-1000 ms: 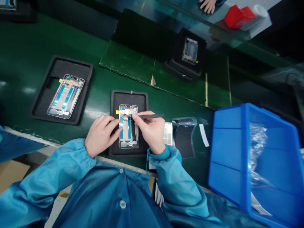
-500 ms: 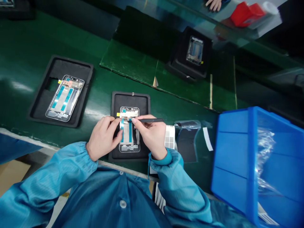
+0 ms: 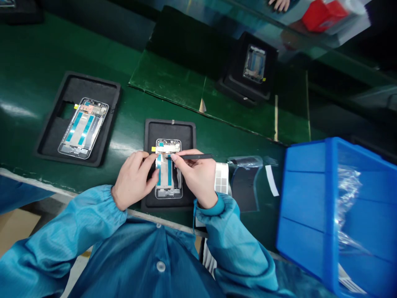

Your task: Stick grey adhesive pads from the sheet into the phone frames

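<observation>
An opened phone (image 3: 164, 182), its circuit board and two blue strips showing, lies in a black foam tray (image 3: 159, 127) in front of me. The index finger and thumb of my left hand (image 3: 134, 180) rest spread at the phone's left edge. Pinched in my right hand (image 3: 198, 178) are black tweezers (image 3: 200, 157), held nearly level. Their tip points left, over the phone just below the circuit board; whether it touches is too small to tell. My right hand covers part of the phone's right edge.
Left, a second opened phone (image 3: 83, 128) lies tilted in a larger black tray (image 3: 49, 142). Another sits on stacked black trays (image 3: 238, 87) at the back. To the right are a sticker sheet (image 3: 221, 178), dark film (image 3: 245, 188), a white strip (image 3: 272, 180) and a blue bin (image 3: 305, 203). Another person's hand (image 3: 281, 4) shows at the top.
Both hands keep nearly the same pose over the phone. The whole view has shifted very slightly; the other person's hand at the top has moved a little upward in the picture.
</observation>
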